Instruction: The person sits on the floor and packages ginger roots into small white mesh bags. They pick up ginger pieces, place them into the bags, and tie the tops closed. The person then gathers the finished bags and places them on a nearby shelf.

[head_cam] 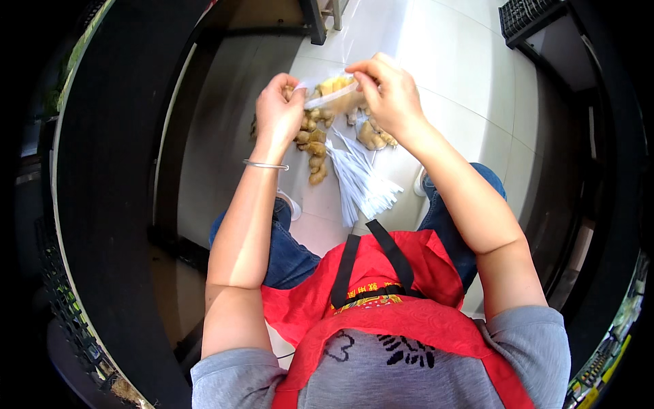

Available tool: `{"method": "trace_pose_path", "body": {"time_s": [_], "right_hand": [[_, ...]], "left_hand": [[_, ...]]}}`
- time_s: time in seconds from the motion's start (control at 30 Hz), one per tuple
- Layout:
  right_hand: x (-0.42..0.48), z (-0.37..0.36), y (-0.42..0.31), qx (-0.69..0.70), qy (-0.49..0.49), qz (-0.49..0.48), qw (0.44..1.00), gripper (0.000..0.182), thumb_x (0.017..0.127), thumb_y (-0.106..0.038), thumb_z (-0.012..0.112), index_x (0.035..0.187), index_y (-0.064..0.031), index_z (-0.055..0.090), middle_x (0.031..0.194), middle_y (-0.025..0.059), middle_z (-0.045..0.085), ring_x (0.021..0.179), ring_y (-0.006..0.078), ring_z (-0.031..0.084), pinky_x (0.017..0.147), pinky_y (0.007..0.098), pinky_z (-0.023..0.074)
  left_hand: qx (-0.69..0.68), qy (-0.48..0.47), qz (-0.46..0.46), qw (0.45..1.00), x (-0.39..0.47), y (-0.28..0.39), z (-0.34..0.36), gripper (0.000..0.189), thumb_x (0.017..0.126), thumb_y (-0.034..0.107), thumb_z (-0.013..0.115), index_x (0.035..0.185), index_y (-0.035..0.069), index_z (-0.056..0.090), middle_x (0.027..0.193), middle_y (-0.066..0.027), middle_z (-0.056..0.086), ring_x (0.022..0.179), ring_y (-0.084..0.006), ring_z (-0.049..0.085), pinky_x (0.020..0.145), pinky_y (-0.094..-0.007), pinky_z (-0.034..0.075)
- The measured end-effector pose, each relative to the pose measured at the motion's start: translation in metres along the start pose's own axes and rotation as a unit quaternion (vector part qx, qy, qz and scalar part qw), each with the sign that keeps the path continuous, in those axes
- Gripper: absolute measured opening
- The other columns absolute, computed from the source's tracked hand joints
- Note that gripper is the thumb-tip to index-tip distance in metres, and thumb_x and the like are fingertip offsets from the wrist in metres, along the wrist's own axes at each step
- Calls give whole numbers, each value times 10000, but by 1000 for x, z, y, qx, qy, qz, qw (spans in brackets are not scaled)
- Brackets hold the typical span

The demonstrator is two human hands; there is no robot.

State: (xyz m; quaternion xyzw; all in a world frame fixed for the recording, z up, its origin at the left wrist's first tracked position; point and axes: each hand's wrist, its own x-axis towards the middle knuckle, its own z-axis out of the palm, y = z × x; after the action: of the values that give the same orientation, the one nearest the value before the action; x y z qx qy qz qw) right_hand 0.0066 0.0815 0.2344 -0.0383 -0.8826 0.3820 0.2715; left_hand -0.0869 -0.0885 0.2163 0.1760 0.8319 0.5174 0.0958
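My left hand [280,105] pinches one end of a clear plastic strip or bag edge [332,97], and my right hand [386,92] pinches its other end. The film is stretched between them; whether it forms a bag, I cannot tell. Yellowish pieces [335,84] show behind it, blurred. Brown ginger roots [317,153] lie on the floor under and beside my left hand. More ginger [372,135] is below my right hand. A fanned bundle of thin white strips [360,184] lies between the ginger and my knees.
Pale floor tiles [460,66] lie underneath. Dark shelving or counters [107,204] stand at the left, with more at the right [567,168]. A dark furniture leg [315,25] is ahead, and a black woven basket [529,15] sits at the upper right. My white shoes [291,204] flank the bundle.
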Motion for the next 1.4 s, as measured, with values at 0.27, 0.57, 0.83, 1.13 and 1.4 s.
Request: {"method": "trace_pose_path", "body": {"time_s": [0.27,0.57,0.83,1.13,1.4], "right_hand": [[3,-10,-7,10,-30,-3,999,283,819,34,533,1074,-79,582,673,35,542,640,140,550,628,272,461],[8,-12,-14,247,-97,60,962,265,827,3,536,1088,-41,532,718,26,554,671,129,544,628,265,447],[4,-4,-5,366,-168,113,908,256,855,14,526,1110,-3,518,773,2,564,746,60,522,673,208,427],[2,-2,-23,253,-124,59,958,273,810,-44,570,1083,-38,564,778,29,599,690,96,564,622,248,461],[4,-12,-5,111,-272,78,953,363,726,-102,666,1080,-51,602,762,78,619,692,162,601,645,290,481]], "left_hand": [[64,4,39,997,-5,16,-8,100,794,71,601,831,-21,595,535,-16,492,507,-65,427,496,-243,366],[27,-61,26,997,-9,18,-5,98,854,94,596,867,-3,595,554,31,509,499,-33,417,480,-208,333],[-216,-193,-119,950,-8,35,-8,259,877,138,598,1094,-5,596,747,34,591,593,-13,471,516,-161,366],[-205,-298,-115,925,-17,35,-9,250,867,141,632,1062,-15,609,774,20,594,644,-32,523,603,-164,436],[-211,-209,-59,953,-20,40,-5,156,868,91,609,981,-15,631,818,-16,631,672,-51,548,605,-178,455]]}}
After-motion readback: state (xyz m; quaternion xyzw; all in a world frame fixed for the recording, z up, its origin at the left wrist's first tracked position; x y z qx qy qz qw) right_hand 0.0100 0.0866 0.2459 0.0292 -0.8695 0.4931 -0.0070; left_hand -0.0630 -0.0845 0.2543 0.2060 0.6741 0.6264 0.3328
